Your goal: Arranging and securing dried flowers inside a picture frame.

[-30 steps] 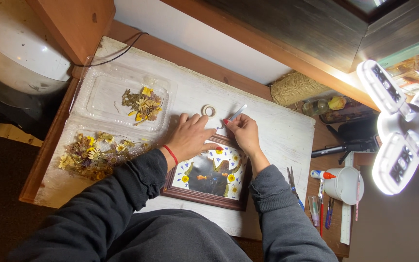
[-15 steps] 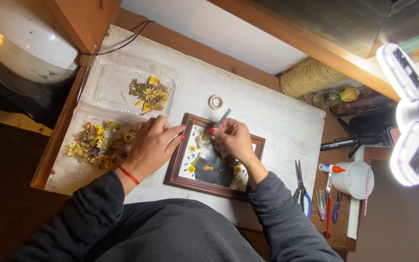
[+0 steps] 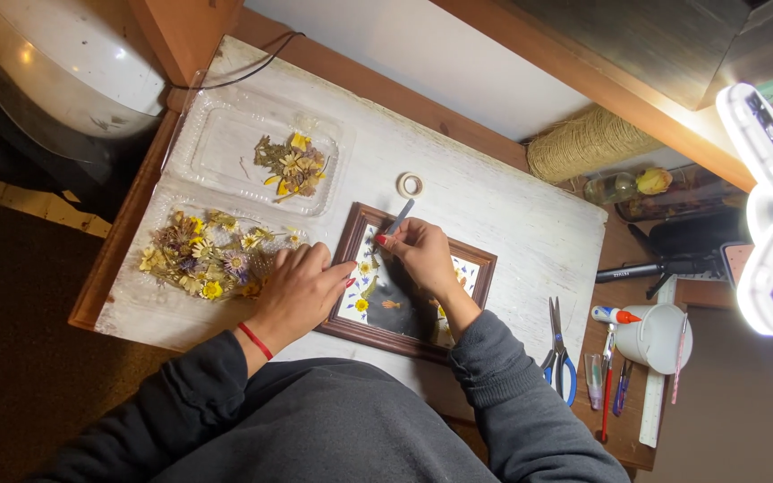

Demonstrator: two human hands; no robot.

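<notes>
Since the earlier frame, left hand (image 3: 297, 291) slid off the flower tray (image 3: 158, 309) of dried daisies, flat beside the central frame (image 3: 351, 234); right hand (image 3: 422, 255) pinches tweezers (image 3: 399, 216) above it.

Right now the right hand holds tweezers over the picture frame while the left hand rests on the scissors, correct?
Not quite. The head view shows the left hand resting on the picture frame's left edge; the scissors lie untouched to the right. The right hand does hold tweezers.
</notes>
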